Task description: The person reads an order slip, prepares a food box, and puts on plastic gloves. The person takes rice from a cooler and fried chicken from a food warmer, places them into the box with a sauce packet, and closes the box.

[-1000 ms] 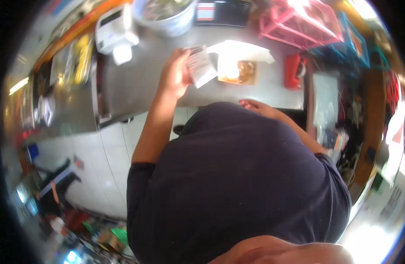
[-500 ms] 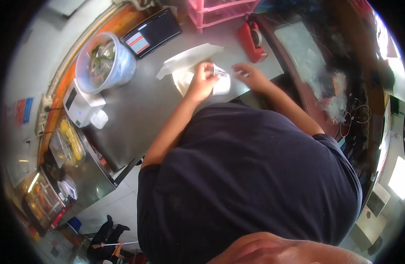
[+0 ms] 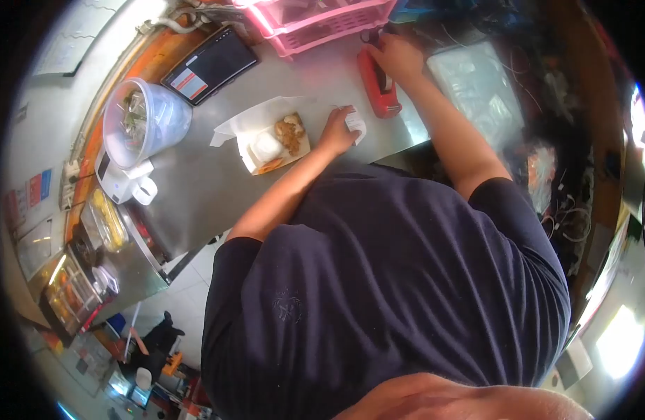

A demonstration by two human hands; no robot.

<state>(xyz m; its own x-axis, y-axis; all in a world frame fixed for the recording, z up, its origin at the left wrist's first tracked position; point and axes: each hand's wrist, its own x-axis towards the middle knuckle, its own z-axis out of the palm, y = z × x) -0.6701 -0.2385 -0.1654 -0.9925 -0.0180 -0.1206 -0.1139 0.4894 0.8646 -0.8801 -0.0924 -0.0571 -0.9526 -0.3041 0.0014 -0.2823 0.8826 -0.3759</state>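
Observation:
On the steel counter, an open white takeaway box (image 3: 248, 158) holds white rice (image 3: 268, 146) and pieces of brown fried food (image 3: 291, 133). My left hand (image 3: 340, 130) is closed on a curled white printed paper slip (image 3: 357, 124), just right of the box. Beyond the red tape dispenser (image 3: 380, 91), my right hand (image 3: 399, 59) has its fingers curled at a small dark looped object (image 3: 371, 35). That object resembles scissor handles, but my fingers partly hide it.
A pink basket rack (image 3: 315, 35) stands at the back. Along the left are a tablet (image 3: 210, 64), a clear bucket (image 3: 170, 119) with packets and a white device (image 3: 118, 180). A stack of clear plastic bags (image 3: 476, 80) lies right. Another person (image 3: 151, 350) is at lower left.
My right hand has moved away from the paper to the dispenser's far end. My left hand, still holding the slip, no longer covers the box, so the food shows. The view has shifted.

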